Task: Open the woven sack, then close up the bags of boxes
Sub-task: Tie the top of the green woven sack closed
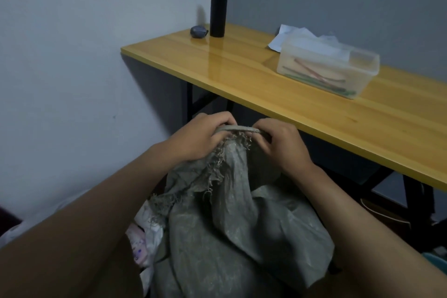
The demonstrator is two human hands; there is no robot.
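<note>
A grey woven sack (232, 232) with a frayed top edge stands in front of me, below the table's near edge. My left hand (200, 138) and my right hand (280, 143) both grip the sack's bunched mouth, fingers curled round a grey strip (238, 129) stretched between them. At the sack's lower left, white and pink plastic bags (141, 242) show through an opening. What they hold is hidden.
A yellow wooden table (302, 104) on black legs runs from centre to right. On it stand a tall black bottle (219, 2), a small dark round object (198, 31) and a clear plastic box (327, 70) with coloured sticks and white paper. White walls lie left and behind.
</note>
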